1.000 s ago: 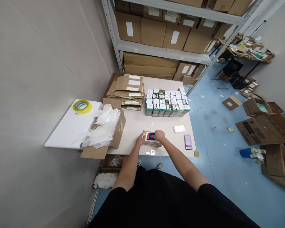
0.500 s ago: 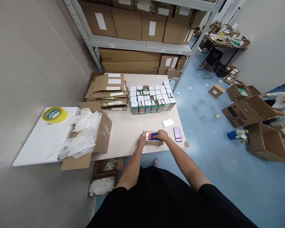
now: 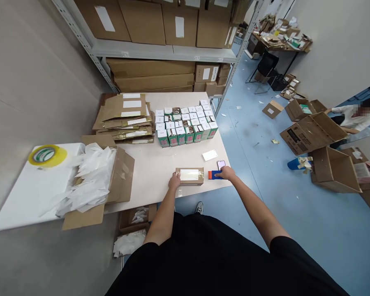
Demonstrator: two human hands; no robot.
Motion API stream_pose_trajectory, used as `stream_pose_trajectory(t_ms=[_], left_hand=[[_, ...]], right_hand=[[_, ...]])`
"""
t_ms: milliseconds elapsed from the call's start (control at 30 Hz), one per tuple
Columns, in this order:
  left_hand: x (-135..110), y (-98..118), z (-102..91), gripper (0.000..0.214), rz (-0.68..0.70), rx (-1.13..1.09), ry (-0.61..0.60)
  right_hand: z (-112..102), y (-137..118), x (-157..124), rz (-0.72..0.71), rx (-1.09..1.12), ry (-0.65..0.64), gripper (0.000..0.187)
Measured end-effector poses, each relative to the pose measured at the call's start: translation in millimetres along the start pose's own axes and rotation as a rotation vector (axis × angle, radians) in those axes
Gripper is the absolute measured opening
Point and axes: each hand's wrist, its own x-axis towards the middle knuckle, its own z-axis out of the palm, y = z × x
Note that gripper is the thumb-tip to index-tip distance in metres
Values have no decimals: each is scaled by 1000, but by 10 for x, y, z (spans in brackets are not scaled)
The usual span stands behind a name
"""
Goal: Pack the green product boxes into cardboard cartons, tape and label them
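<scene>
A small taped cardboard box lies near the front edge of the table, a white label on its top. My left hand grips the box's left end. To the right of the box, my right hand is closed around a blue hand tool with an orange end; its exact kind cannot be made out. The tool is apart from the box. Just behind that hand lies a phone, partly covered. A white card rests behind the box.
Several green-and-white cartons stand in rows at the back of the table, beside flattened cardboard. At left are a box of white bags and a yellow tape roll. Another person is among boxes at right.
My right hand has moved right with the blue tool, off the box top and over towards the phone. The label now shows fully. My left hand stays on the box. The view has shifted.
</scene>
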Motion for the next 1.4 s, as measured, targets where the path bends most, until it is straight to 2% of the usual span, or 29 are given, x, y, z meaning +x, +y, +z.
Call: stream_pose_trajectory(t_ms=[233, 400, 567, 633, 733, 800, 867, 967, 1067, 1133, 1233, 1300, 1400], left_hand=[[69, -85, -103, 47, 43, -78, -30], [173, -204, -254, 42, 78, -178, -46], [223, -429, -456, 42, 78, -258, -37], [229, -527, -556, 44, 48, -269, 8], [240, -609, -717, 50, -13, -270, 116], [252, -598, -834, 51, -17, -280, 181], [272, -544, -958, 46, 40, -305, 217], [306, -472, -1132, 45, 207, -366, 172], [314, -511, -1231, 56, 260, -425, 91], [301, -583, -1229, 59, 262, -461, 67], [269, -641, -1133, 59, 239, -476, 103], [242, -597, -1027, 58, 199, -470, 141], [177, -414, -821, 58, 181, -480, 145]], right_hand=[[147, -150, -82, 17, 10, 14, 45], [113, -477, -145, 14, 16, 46, 42], [3, -841, -281, -40, 75, 64, 42], [-27, -1058, -346, -92, 106, 65, 44], [-50, -1524, -409, -158, 92, 105, 48], [-56, -1892, -426, -192, 57, 122, 49], [-55, -2255, -432, -222, 19, 115, 49], [-35, -2717, -446, -265, -30, 85, 52], [-2, -3025, -475, -280, -66, 72, 54], [19, -3130, -488, -273, -78, 65, 54], [33, -3135, -469, -274, -91, 69, 54], [20, -3046, -423, -276, -93, 77, 54], [-36, -2812, -325, -268, -87, 66, 54]])
